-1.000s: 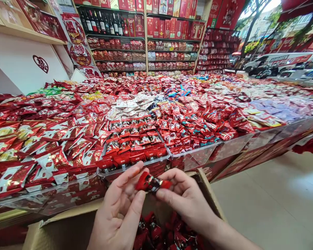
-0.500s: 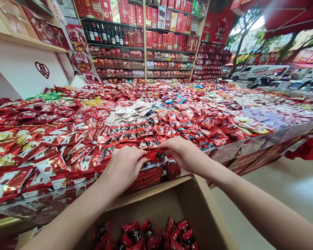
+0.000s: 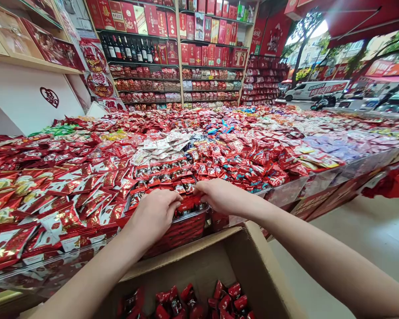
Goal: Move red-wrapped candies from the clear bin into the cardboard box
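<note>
Reaching hands (image 3: pixel 189 201) over candy tray (image 3: pixel 186 221)

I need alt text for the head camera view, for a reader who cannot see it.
Two bare hands, left hand and right hand, press red wrapped candies into a clear bin on a shop counter covered with sweets. Below them stands an open cardboard box holding more red candies.

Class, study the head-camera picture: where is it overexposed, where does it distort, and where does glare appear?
Head view: the sky behind the trees at the upper right is blown out white; straight shelf edges lean and bow toward the corners, a wide-angle effect; the glossy red candy wrappers and the clear plastic bin front catch bright reflections; the left hand and right hand are evenly lit and sharp.
</note>
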A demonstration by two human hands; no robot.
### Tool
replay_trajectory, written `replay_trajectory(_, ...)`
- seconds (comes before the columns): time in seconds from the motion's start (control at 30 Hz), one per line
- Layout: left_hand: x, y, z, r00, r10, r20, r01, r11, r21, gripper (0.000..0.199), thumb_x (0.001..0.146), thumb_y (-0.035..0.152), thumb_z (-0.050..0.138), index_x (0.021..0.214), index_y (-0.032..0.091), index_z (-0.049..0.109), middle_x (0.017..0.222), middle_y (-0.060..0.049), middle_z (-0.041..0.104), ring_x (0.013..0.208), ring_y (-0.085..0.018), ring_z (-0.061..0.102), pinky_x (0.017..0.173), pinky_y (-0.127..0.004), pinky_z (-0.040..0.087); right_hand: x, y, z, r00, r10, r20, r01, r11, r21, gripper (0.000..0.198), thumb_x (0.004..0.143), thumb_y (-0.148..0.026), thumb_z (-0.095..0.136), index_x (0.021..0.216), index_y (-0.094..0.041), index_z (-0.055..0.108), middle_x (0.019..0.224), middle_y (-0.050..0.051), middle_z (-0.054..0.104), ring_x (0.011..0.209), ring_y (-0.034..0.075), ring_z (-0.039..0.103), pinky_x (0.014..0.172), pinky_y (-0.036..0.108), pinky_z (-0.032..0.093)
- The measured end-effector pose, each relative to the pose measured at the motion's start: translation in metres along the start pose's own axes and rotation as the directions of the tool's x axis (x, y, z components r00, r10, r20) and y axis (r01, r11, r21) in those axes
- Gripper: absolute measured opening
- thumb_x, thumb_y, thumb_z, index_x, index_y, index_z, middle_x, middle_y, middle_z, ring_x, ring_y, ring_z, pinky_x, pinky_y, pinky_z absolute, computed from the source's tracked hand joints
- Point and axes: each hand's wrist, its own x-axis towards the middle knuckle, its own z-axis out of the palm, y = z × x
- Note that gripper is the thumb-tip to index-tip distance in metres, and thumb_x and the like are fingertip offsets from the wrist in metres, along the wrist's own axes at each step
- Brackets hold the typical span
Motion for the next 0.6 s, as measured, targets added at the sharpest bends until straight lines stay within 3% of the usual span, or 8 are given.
replay_trajectory(0.4,0.0016,0.0042,-0.0025,1.000,0.009,0.002,-0.009,1.000,-0.020,0.023,0.084,0.019,0.044,0.088,0.018,0.066,0.087,-0.006,0.071,0.083,-0.022,0.063,0.075,-0.033,0.048,0.0046,0.0002,-0.0002,0.998,-0.060,0.028,0.061,0.996,-0.059,0.017,0.071,-0.004,0.044,0.072,-0.016,0.055,0.065,0.003,0.061,0.060,0.012,0.047,0.055,0.023,0.028)
replay_trajectory(0.6,-0.0026,0.0053,-0.0049,1.000,0.016,0.005,-0.015,0.999,-0.039,0.021,0.083,0.022,0.046,0.092,0.019,0.066,0.089,-0.006,0.070,0.086,-0.022,0.062,0.078,-0.033,0.047,0.0042,-0.0010,0.0011,0.998,-0.052,0.028,0.053,0.998,-0.034,0.019,0.071,-0.004,0.045,0.082,-0.016,0.055,0.075,0.005,0.064,0.067,0.014,0.053,0.057,0.023,0.031)
